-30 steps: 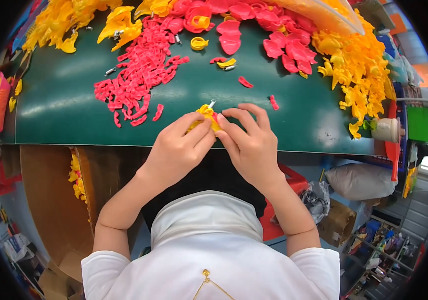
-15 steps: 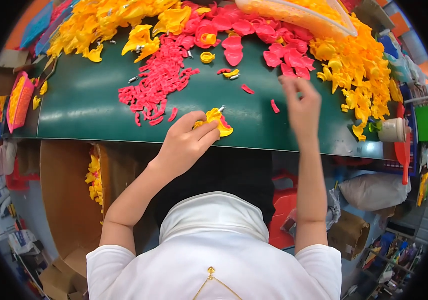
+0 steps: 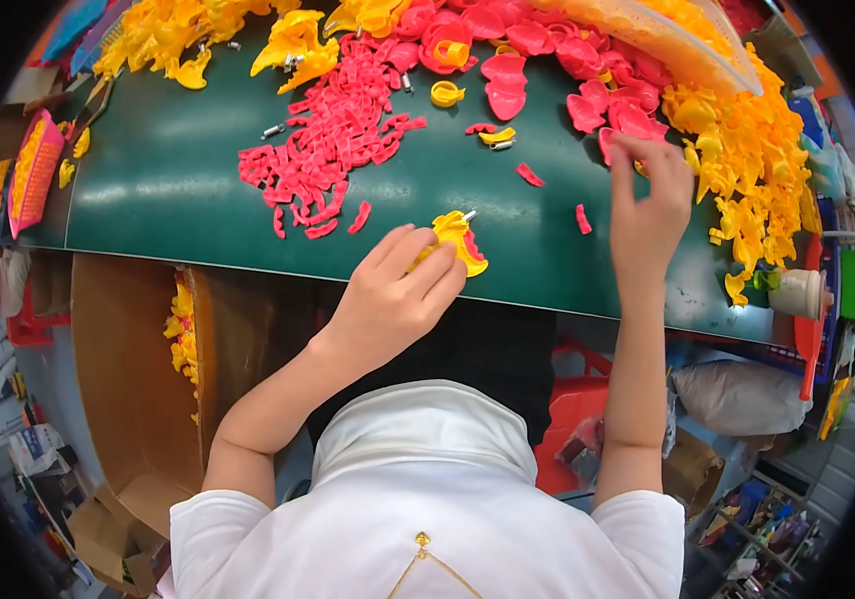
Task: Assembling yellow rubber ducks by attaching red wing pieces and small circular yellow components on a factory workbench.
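Yellow plastic piece (image 3: 456, 233) is pinched in the left hand (image 3: 400, 282) by the green table (image 3: 547, 255)'s near edge; right hand (image 3: 653, 200) is at the pink shells (image 3: 633, 120), can't tell if gripping. I'd hold that pinch steady, tbh.

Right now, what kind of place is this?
Probably a workshop or small factory: a heap of yellow plastic parts and a pile of small red pieces lie on a green worktable, above a large cardboard box.

Glossy green table (image 3: 198, 180), red plastic seat (image 3: 569, 409), pale floor (image 3: 56, 374)
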`<act>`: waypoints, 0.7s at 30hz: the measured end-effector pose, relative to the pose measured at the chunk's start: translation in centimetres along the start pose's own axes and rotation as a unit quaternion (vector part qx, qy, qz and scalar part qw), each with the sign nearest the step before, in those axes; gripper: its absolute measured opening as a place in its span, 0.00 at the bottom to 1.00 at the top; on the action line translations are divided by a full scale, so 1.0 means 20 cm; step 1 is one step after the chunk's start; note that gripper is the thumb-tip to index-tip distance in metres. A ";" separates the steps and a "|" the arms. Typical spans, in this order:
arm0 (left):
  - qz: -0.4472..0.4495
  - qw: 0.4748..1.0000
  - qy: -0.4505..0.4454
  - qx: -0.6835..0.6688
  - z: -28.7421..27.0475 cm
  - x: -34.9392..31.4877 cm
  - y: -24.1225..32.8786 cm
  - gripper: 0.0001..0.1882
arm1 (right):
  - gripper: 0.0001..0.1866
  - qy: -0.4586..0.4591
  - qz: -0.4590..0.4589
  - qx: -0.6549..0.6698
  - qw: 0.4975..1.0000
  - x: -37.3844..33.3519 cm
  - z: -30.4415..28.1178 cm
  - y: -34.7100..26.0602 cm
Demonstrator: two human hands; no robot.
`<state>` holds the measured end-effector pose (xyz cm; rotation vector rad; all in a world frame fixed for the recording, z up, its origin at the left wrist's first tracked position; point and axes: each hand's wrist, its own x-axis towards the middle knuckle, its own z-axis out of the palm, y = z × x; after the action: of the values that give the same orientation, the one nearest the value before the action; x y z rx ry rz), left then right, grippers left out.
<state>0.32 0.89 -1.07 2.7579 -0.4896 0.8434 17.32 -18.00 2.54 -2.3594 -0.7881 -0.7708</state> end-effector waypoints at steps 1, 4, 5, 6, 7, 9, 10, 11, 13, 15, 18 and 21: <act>-0.005 1.000 -0.004 -0.003 0.01 0.00 0.01 0.09 | 0.07 -0.057 0.016 0.091 0.994 -0.05 -0.04 -0.08; -0.027 0.998 -0.026 -0.041 0.01 0.02 0.01 0.08 | 0.10 -0.230 0.040 0.259 0.937 -0.25 -0.05 -0.27; -0.025 0.999 -0.012 -0.041 0.01 0.02 0.01 0.08 | 0.11 -0.227 0.019 0.249 0.941 -0.29 -0.03 -0.31; -0.023 0.999 0.000 -0.042 0.01 0.02 0.00 0.08 | 0.12 -0.201 0.011 0.239 0.950 -0.33 0.00 -0.32; -0.025 0.999 -0.001 -0.044 0.02 0.02 0.00 0.08 | 0.12 -0.186 0.018 0.241 0.952 -0.37 0.03 -0.32; -0.023 0.999 0.009 -0.044 0.03 0.02 0.00 0.08 | 0.13 -0.173 0.026 0.242 0.954 -0.40 0.05 -0.34; -0.023 0.999 0.009 -0.045 0.03 0.03 0.00 0.08 | 0.13 -0.184 0.025 0.230 0.955 -0.40 0.04 -0.35; -0.016 0.999 0.009 -0.045 0.03 0.03 -0.01 0.08 | 0.13 -0.194 0.024 0.217 0.956 -0.40 0.03 -0.36; -0.009 0.999 0.009 -0.047 0.01 0.02 0.00 0.08 | 0.13 -0.185 -0.001 0.170 0.968 -0.40 -0.01 -0.38; -0.014 0.997 -0.034 -0.065 0.00 0.03 -0.01 0.13 | 0.13 -0.206 -0.024 0.134 0.969 -0.38 -0.05 -0.36; 0.021 0.998 -0.042 -0.036 -0.05 0.05 -0.05 0.11 | 0.12 -0.256 -0.020 0.201 0.946 -0.32 -0.06 -0.24; 0.027 1.000 -0.007 0.006 -0.09 0.00 -0.01 0.07 | 0.10 -0.127 0.149 0.217 0.956 -0.13 -0.05 -0.07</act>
<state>-0.41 1.62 0.38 2.7744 -0.5673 0.8424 14.37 -18.58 1.92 -2.1218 -0.6037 -0.1464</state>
